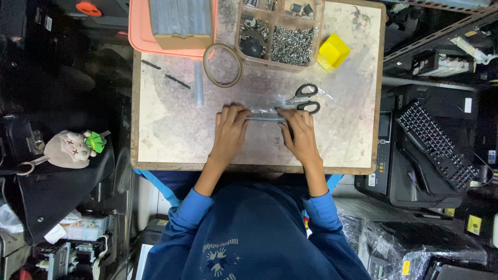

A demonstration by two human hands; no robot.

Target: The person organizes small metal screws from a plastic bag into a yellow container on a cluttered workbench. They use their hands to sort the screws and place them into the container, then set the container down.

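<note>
My left hand [230,132] and my right hand [299,136] rest side by side on the worn wooden table [171,140]. Between them they hold a long thin grey bar [265,117] wrapped in clear plastic, one hand at each end. Black-handled scissors [303,99] lie just beyond my right hand, touching the clear plastic. Both sleeves are blue.
At the table's far edge stand a pink tray [140,31] with a box of clear packets, a clear compartment box of screws [290,44], a yellow block [333,51] and a tape ring [223,65]. A clear tube [199,83] lies left. A printer with keyboard [436,140] sits right.
</note>
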